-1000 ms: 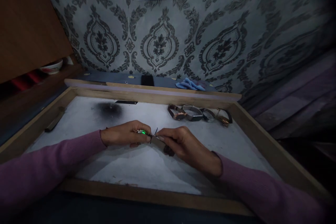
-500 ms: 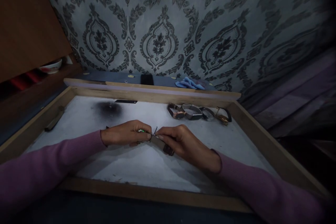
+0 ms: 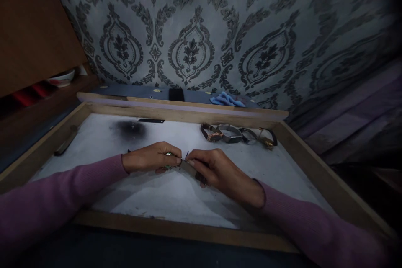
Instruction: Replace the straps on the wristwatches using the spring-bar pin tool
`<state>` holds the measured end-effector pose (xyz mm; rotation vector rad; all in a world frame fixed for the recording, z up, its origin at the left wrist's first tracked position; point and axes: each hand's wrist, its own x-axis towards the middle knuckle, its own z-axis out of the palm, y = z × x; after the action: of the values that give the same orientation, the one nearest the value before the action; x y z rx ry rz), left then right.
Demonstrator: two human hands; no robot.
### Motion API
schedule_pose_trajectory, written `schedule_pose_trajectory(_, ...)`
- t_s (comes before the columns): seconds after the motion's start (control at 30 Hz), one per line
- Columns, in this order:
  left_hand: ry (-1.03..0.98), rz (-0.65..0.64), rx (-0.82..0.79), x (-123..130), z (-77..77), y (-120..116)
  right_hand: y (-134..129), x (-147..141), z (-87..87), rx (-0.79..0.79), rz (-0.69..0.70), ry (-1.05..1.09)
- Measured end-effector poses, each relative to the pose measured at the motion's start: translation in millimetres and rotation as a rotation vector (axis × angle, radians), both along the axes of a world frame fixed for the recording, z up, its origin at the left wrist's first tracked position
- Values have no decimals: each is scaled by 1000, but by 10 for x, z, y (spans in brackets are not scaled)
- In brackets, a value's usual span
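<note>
Slightly closer together, the left hand (image 3: 147, 158) and right hand (image 3: 224, 172) pinch a grey strap (image 3: 187, 168) between their fingertips, its length beneath the right fingers, fine work calling for steadiness

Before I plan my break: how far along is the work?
Nothing shows as surely finished; whether the watches in the tray are done, I can't tell. In hand: a strap, pinched by the left hand and right hand. Remaining: likely that strap, since both hands hold it.
</note>
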<state>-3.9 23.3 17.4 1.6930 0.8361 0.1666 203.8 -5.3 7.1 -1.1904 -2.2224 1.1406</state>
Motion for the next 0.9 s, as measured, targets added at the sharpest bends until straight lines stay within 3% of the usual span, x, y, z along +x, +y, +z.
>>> schedule_pose_trajectory(0.4, -29, -21, 20, -39, -86, 30, -34, -78, -1, 214, -25, -39)
schedule_pose_trajectory(0.9, -89, -33, -29, -60, -151, 40, -48, -76, -21, 148, -23, 77)
